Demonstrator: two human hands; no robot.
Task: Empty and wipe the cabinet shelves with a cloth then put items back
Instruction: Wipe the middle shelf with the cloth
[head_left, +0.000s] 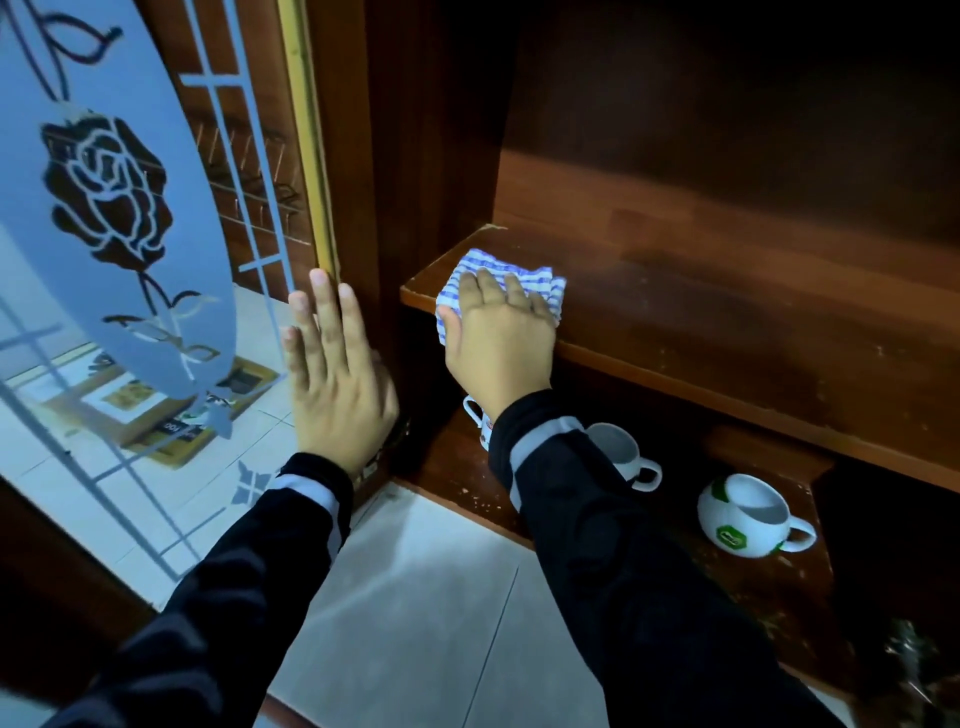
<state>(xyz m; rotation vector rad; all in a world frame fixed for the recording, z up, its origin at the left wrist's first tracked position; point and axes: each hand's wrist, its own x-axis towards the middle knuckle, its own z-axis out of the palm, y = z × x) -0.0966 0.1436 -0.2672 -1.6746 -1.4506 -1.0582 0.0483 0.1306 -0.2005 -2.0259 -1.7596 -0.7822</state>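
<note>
Pressing one blue-checked cloth (524, 278) onto the upper shelf's (727, 312) left front corner: right hand (498, 343), fingers straight, slightly apart. Left hand (337, 384), fingers straight and spread, rests against one glass door (130, 260). Three mugs (748, 514) below.

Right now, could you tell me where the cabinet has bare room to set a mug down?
The upper shelf is bare everywhere right of the cloth under the right hand. The lower shelf is crowded: three mugs.
</note>
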